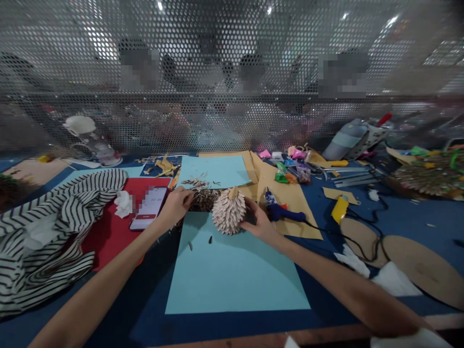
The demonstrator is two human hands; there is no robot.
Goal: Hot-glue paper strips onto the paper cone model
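A rounded craft piece covered in overlapping pale seed husks (pixel 229 212), with a tan tip on top, stands on a light blue sheet (pixel 235 280). My right hand (pixel 259 222) grips its right side, thumb low and fingers behind it. To the left, my left hand (pixel 176 205) is at the edge of a pile of dark striped seeds (pixel 203 199), fingertips pinched together; whatever lies between them is too small to make out. Two loose seeds (pixel 210 239) lie on the sheet in front. Just right of my right hand rests a blue glue gun (pixel 286 213) with a black cord.
A phone (pixel 149 208) lies on red paper (pixel 108 241) beside striped cloth (pixel 76 208). Bagged coloured clay (pixel 290 166), a bottle (pixel 342 140), a yellow cutter (pixel 340 209) and round boards (pixel 424 266) are on the right. A perforated metal screen (pixel 217 121) borders the back.
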